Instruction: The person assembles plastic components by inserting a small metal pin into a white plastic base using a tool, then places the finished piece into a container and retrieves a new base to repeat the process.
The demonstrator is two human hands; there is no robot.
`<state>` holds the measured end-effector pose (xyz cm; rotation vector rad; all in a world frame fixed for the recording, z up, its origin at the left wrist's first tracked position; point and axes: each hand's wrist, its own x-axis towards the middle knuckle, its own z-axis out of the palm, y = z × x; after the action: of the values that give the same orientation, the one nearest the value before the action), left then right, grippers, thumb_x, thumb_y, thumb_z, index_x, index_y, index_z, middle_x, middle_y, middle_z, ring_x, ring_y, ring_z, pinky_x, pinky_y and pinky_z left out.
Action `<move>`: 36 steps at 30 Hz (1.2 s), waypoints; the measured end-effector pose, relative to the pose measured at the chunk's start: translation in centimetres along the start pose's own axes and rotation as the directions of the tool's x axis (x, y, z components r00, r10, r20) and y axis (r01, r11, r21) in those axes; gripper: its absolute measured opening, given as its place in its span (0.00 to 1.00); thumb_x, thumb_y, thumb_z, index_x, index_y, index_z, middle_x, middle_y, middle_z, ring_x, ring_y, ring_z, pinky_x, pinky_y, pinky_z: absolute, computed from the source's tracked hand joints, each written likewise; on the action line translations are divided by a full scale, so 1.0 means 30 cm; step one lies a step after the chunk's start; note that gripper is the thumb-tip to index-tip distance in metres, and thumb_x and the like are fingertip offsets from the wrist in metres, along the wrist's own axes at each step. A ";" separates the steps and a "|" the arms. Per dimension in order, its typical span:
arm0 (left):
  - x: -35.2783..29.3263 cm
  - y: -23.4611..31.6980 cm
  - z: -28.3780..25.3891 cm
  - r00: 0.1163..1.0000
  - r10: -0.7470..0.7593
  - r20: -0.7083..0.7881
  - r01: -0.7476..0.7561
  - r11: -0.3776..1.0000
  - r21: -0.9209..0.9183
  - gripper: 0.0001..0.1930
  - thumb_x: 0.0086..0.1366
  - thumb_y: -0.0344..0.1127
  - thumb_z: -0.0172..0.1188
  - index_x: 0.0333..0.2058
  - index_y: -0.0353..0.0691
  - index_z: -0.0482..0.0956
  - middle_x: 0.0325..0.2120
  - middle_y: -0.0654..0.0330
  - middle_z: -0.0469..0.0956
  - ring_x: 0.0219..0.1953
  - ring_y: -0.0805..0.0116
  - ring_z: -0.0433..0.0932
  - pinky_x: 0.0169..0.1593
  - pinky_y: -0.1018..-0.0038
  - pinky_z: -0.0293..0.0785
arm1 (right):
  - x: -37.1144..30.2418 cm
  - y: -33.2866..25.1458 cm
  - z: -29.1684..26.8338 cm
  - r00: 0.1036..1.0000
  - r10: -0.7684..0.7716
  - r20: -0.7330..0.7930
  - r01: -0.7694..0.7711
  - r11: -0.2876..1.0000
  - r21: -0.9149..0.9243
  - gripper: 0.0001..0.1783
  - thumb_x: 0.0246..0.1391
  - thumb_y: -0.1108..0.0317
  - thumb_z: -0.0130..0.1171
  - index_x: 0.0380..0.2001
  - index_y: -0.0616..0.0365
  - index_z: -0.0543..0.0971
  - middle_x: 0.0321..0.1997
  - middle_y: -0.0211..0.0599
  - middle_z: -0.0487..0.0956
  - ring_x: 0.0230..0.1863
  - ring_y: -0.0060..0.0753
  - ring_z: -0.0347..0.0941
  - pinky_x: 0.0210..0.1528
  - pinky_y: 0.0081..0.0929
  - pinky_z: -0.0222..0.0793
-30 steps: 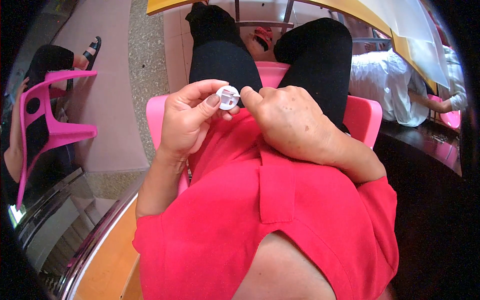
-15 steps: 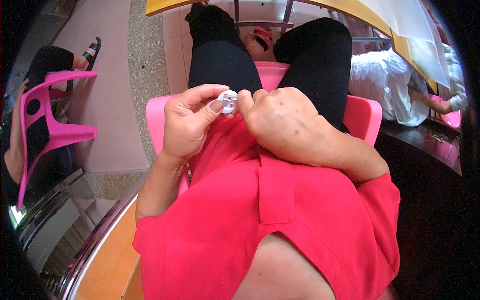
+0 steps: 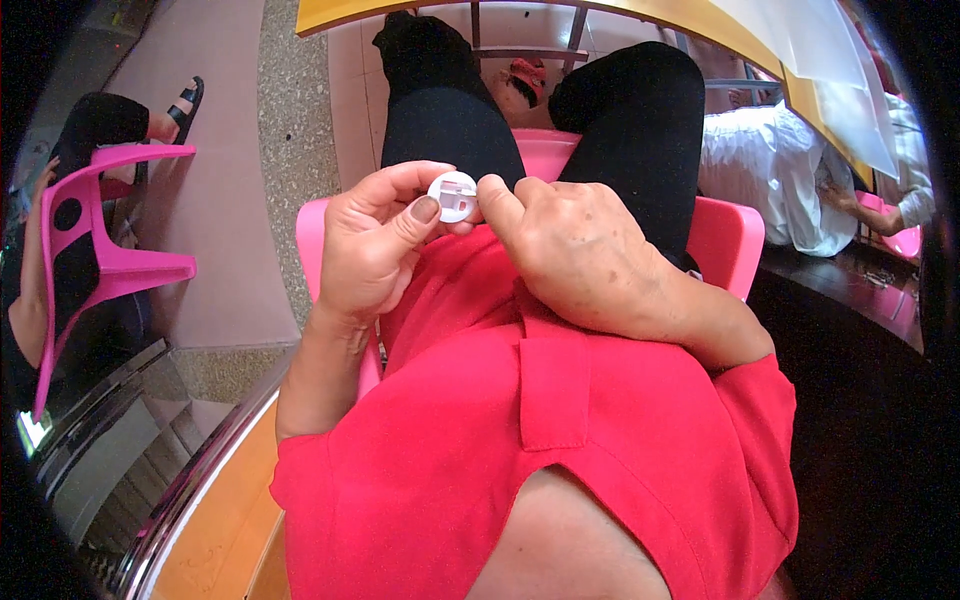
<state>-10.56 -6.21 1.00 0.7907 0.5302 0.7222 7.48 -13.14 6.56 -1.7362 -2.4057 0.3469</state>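
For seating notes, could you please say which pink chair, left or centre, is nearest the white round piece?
The centre chair, under the person whose left hand holds the white piece; the left chair, at the picture's edge, is farther.

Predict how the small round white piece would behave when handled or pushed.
The white piece is probably light, being small enough for the left hand to pinch. Its crisp outline suggests stiffness. On edge, that round shape might roll.
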 end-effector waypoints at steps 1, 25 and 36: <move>-0.001 -0.001 -0.002 1.000 -0.003 -0.002 0.003 1.000 0.016 0.13 0.63 0.26 0.56 0.46 0.27 0.73 0.37 0.50 0.78 0.37 0.64 0.79 0.45 0.69 0.78 | 0.002 -0.001 -0.002 1.000 -0.001 0.000 0.001 1.000 0.000 0.09 0.50 0.73 0.52 0.36 0.63 0.69 0.20 0.42 0.74 0.22 0.40 0.75 0.21 0.32 0.71; 0.015 0.000 -0.022 0.999 -0.009 -0.035 0.010 0.999 0.031 0.11 0.63 0.25 0.56 0.44 0.29 0.75 0.36 0.52 0.79 0.36 0.66 0.80 0.40 0.74 0.78 | 0.022 0.062 0.012 0.928 0.105 0.358 -0.369 0.394 0.842 0.11 0.64 0.69 0.44 0.38 0.63 0.75 0.16 0.28 0.70 0.19 0.16 0.65 0.21 0.18 0.61; 0.014 -0.006 -0.023 0.996 0.029 -0.079 -0.030 1.000 -0.005 0.12 0.60 0.24 0.58 0.43 0.29 0.75 0.36 0.53 0.79 0.34 0.69 0.79 0.40 0.75 0.79 | 0.048 0.066 0.041 0.888 0.113 0.446 -0.459 0.153 0.875 0.13 0.62 0.67 0.44 0.34 0.64 0.75 0.17 0.28 0.71 0.19 0.18 0.65 0.23 0.21 0.62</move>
<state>-10.68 -5.68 0.38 0.7679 0.5878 0.7842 8.51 -11.30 4.82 -1.3973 -1.1433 1.8226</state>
